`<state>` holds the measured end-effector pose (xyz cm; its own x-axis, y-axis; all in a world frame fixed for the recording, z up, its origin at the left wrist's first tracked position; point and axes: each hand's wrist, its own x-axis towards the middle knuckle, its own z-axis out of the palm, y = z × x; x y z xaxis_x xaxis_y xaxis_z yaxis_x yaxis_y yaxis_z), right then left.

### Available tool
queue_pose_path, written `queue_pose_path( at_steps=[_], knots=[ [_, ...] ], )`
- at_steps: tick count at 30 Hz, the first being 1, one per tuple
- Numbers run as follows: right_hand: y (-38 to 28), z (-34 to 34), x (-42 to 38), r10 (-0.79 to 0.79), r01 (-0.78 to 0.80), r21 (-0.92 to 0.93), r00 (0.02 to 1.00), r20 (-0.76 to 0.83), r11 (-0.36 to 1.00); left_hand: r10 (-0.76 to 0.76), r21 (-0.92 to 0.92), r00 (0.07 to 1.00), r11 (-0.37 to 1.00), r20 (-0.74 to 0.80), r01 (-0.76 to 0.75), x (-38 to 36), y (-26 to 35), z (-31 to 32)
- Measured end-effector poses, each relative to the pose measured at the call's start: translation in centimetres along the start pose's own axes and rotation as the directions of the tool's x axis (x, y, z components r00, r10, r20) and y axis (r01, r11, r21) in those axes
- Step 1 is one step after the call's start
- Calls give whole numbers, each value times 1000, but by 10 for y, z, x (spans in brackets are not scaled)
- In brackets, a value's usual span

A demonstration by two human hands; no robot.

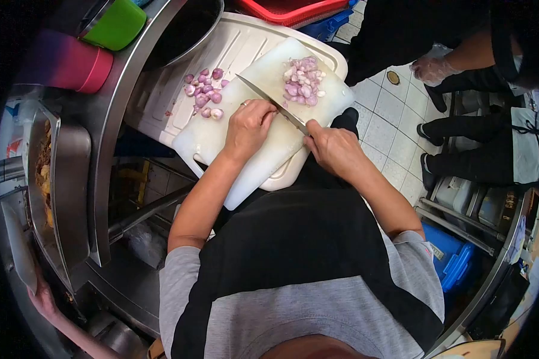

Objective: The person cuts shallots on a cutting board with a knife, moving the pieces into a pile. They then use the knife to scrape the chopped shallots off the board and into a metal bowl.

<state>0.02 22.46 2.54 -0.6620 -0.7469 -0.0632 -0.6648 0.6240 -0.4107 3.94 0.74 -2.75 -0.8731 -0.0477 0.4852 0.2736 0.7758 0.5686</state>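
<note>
My right hand point(336, 148) grips the handle of a kitchen knife point(259, 91), its long blade slanting across the white cutting board point(221, 152). Close beside the blade, my left hand point(250, 127) rests on the board with its fingers curled and pressed together. What those fingers hold, if anything, is hidden. A pile of sliced shallots point(303, 81) lies on the board beyond the knife. Several whole peeled shallots point(205, 93) sit to the left, most on the pale plastic lid point(156, 113) under the board, some at the board's edge.
A large metal bowl point(191, 45) and a red basket point(293, 11) stand at the back. On the left are a steel counter edge point(109, 113), a food tray point(72, 179) and another person's hand point(44, 297). To the right, a co-worker's gloved hand point(432, 67) hangs above the tiled floor point(389, 113).
</note>
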Motion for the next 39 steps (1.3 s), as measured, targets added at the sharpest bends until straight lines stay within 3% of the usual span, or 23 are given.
queue_pose_path(
  at_steps=[3, 5, 9, 12, 14, 17, 19, 32, 36, 39],
  knots=[
    [13, 4, 16, 45, -45, 23, 998, 35, 999, -12, -12, 1000, 1000, 6, 12, 1, 1, -1],
    [28, 1, 17, 35, -41, 232, 999, 31, 972, -39, -34, 999, 999, 21, 40, 1, 1, 1],
    [21, -14, 9, 144, -155, 139, 986, 86, 978, -108, -15, 993, 994, 43, 109, 2, -1, 6],
    [9, -18, -1, 137, -145, 74, 985, 107, 987, -207, -47, 977, 977, 55, 210, 5, 5, 6],
    [8, -13, -5, 118, -123, 52, 990, 80, 991, -81, 7, 997, 997, -1, 81, 3, 1, 9],
    [11, 0, -8, 61, -60, 49, 998, -12, 997, -21, -13, 1000, 1000, 13, 22, -1, -1, 5],
    [8, -1, -7, 80, -81, 36, 997, 8, 996, 10, -9, 1000, 1000, 12, -10, 0, -5, 1],
    [-2, -15, -16, 6, -7, -47, 1000, -16, 999, 92, -9, 994, 996, 65, -91, 3, -10, 0],
    [-3, -1, -2, -7, 6, -15, 998, -63, 1000, 101, -5, 994, 995, 49, -101, 2, -8, -1],
    [-2, -5, 2, 33, -33, 27, 999, -8, 999, 108, 3, 993, 994, 38, -108, 3, -7, 0]
  ],
)
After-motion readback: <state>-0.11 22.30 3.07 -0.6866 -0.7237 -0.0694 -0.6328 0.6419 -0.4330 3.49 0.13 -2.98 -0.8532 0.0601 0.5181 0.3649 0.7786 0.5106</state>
